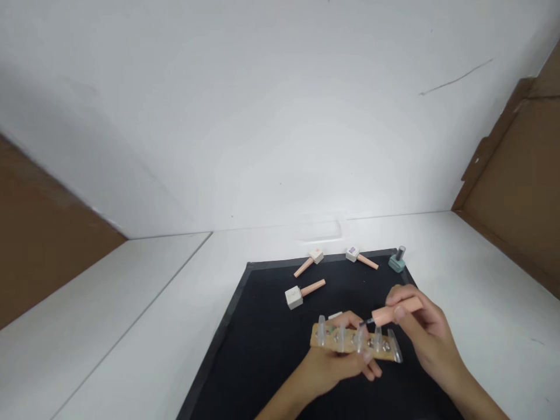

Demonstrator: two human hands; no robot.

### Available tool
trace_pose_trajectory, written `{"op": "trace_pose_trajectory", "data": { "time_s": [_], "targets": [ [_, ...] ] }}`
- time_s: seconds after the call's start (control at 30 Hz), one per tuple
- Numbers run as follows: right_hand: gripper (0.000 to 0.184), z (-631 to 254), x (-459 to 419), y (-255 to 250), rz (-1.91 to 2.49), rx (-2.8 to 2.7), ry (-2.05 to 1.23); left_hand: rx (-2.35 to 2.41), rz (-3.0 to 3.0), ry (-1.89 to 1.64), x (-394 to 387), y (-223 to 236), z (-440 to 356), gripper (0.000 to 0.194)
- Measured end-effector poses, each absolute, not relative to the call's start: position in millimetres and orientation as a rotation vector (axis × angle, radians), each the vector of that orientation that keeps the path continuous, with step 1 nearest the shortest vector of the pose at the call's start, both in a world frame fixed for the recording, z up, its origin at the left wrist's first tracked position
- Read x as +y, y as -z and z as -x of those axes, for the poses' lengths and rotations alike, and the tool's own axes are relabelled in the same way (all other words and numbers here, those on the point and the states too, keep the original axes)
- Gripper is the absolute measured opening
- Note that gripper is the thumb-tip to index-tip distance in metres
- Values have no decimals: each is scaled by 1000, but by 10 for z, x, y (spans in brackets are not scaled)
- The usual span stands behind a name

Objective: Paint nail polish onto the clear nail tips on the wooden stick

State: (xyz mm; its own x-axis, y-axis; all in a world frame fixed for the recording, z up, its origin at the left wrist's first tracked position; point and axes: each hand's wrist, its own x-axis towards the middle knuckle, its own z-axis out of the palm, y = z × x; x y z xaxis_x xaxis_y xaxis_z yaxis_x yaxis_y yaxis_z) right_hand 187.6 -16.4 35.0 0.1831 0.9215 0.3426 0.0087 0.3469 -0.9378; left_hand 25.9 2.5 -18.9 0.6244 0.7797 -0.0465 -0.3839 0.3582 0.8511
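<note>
In my left hand (326, 368) is a yellowish strip (332, 343) with several clear false nail tips (342, 337) standing along it. The thumb lies along its near side and the other fingers reach behind and under it. My right hand (431, 332) grips the peach cap of a nail polish brush (389, 314) between thumb and fingers. The dark bristles point left, at the top of a nail tip near the strip's middle; whether they touch it I cannot tell. Behind my left hand, a white object (335, 315) shows only in part.
A black mat (249, 350) covers part of the white table (131, 309). White polish bottles with peach caps lie on it: one bottle (294, 297) at left, two (315, 255) (352, 254) farther back. A teal bottle (396, 263) stands at the back right corner. Brown cardboard (516, 157) borders the right.
</note>
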Motion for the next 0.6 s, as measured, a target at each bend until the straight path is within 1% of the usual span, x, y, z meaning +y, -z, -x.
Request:
{"op": "trace_pose_trajectory", "data": {
  "time_s": [0.1,0.17,0.23,0.33,0.47,0.6],
  "targets": [
    [28,-1865,-127,-320,1085,-1076,-770,477,-925,-806,34,144,-244,44],
    [31,-1867,-93,-301,1126,-1017,-791,471,-923,-789,46,111,-227,43],
    [36,-1871,-62,-293,1161,-979,-891,469,-912,-815,56,94,-211,43],
    [42,-1867,-45,-302,1192,-912,-1148,482,-906,-877,57,85,-202,42],
    [38,-1852,-71,-327,1161,-777,-1497,533,-888,-933,43,44,-216,43],
    [27,-1858,-82,-337,1106,-642,-1640,566,-878,-948,42,0,-231,45]
  ]
}}
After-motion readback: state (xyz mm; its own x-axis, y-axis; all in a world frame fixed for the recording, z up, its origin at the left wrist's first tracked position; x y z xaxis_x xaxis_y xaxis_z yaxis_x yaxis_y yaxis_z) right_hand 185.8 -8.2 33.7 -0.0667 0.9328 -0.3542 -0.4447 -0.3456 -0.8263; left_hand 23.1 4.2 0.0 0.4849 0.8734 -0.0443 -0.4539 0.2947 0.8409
